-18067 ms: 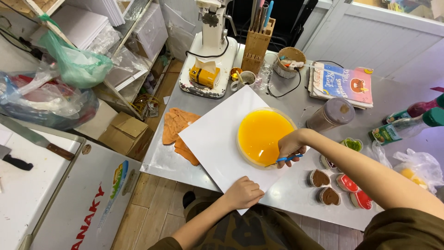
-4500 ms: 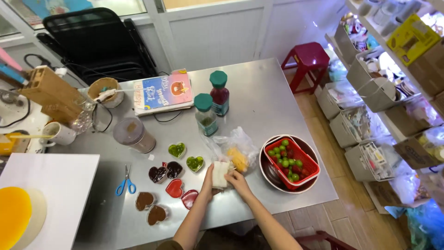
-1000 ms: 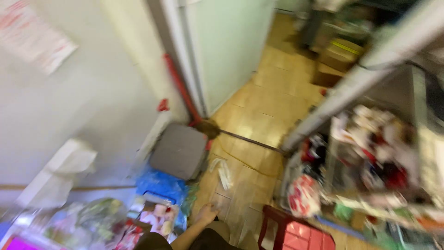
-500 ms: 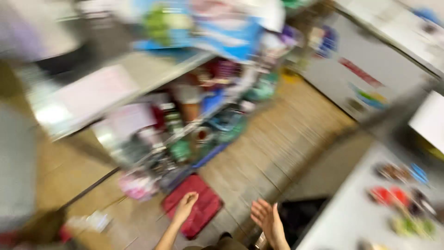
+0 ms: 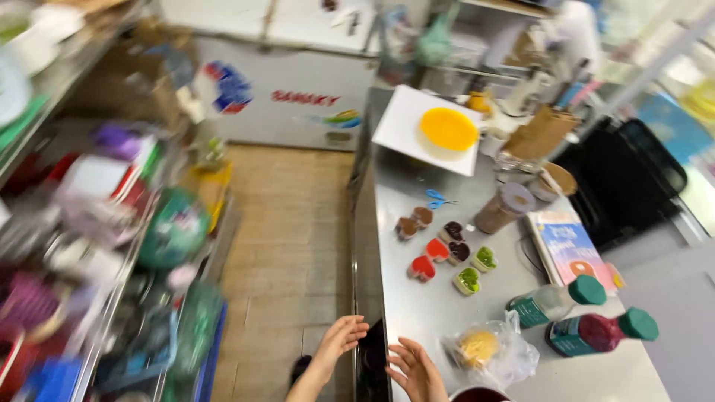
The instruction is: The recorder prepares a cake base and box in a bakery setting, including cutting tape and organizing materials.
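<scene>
Head view: both hands empty, fingers spread — left hand (image 5: pixel 339 342) off the steel counter (image 5: pixel 424 313), right hand (image 5: pixel 413 368) at its near edge. Bagged yellow item (image 5: pixel 480 348) just beside; heart-shaped moulds (image 5: pixel 447 253) farther up.

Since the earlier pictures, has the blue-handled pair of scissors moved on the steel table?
No. The scissors still lie between the white board with the yellow cake and the heart-shaped moulds; only the camera has swung.
</scene>
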